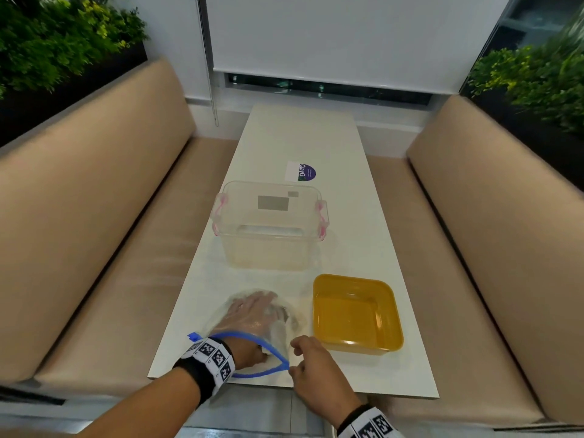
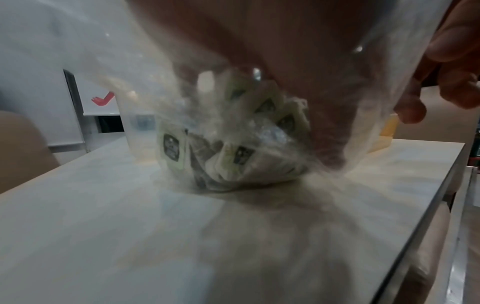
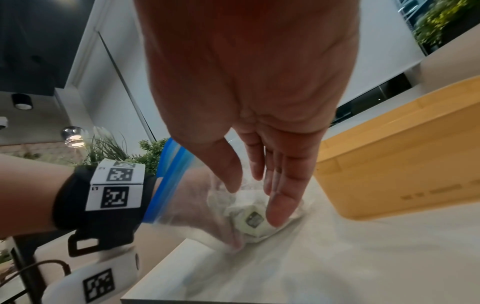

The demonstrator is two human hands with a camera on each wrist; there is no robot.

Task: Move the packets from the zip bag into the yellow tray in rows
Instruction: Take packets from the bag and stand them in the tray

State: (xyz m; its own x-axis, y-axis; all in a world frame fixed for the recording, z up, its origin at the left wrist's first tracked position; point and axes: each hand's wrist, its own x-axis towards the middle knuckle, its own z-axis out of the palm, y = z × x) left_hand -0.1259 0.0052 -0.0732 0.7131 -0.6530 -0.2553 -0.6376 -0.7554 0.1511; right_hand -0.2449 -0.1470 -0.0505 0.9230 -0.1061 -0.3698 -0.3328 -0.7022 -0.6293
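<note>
Several packets [image 2: 233, 152] sit bunched at the far end of the zip bag [image 1: 278, 339], right under my left hand's [image 1: 252, 311] fingers, which are inside the bag; can't tell if they're gripping. My right hand [image 1: 313, 371] hangs relaxed at the bag's blue mouth, yellow tray [image 1: 357, 314] just right.

Zip bag [image 1: 252, 327] at table's [image 1: 363, 216] near edge, packets [image 2: 233, 148] inside at far end, left hand [image 1: 252, 311] in bag. Right hand [image 1: 313, 365] just right of bag mouth. Tray [image 1: 357, 314] right of bag. Box [image 1: 268, 226] beyond both; sticker [image 1: 301, 171] farther.
</note>
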